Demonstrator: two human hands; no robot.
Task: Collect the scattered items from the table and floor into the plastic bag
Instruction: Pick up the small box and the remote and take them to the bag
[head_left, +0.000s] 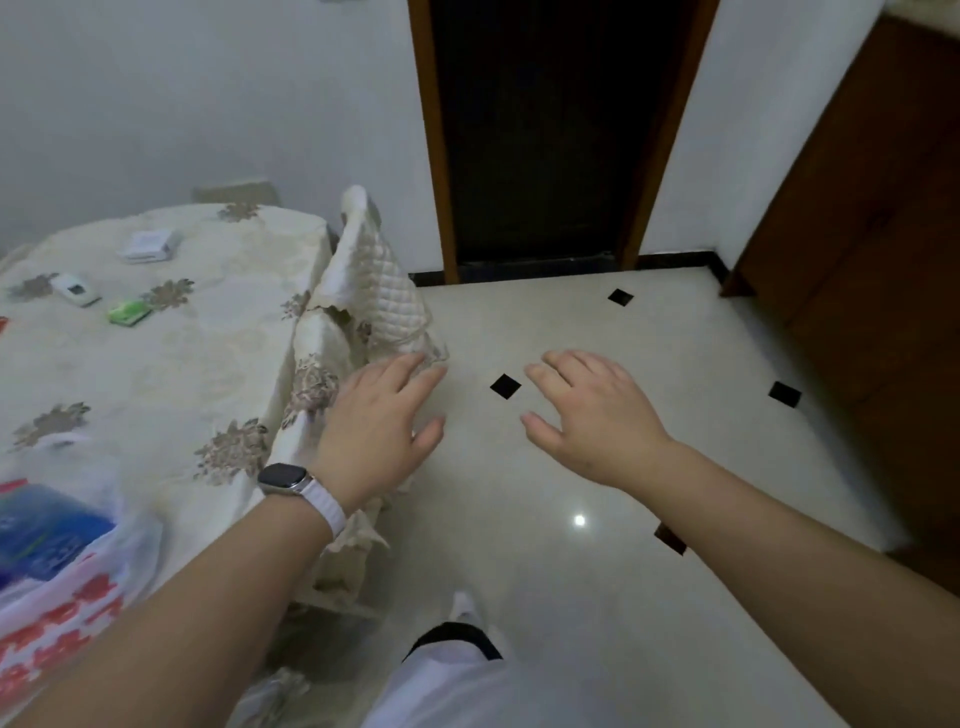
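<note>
My left grip (384, 431) and right grip (592, 415) hover spread, empty – white plastic bag (78, 597), red-printed, blue box (47, 530) inside, on the counter (182, 364).

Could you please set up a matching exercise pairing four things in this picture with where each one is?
Things: 1 plastic bag; 2 green packet; 3 left hand; 4 right hand.
Places: A over the floor tiles; B beside the hanging tablecloth; C around a blue pack; D next to the white remote.
Pairs: 1-C; 2-D; 3-B; 4-A.

White-strapped watch (284, 479), white trousers (457, 686)
</note>
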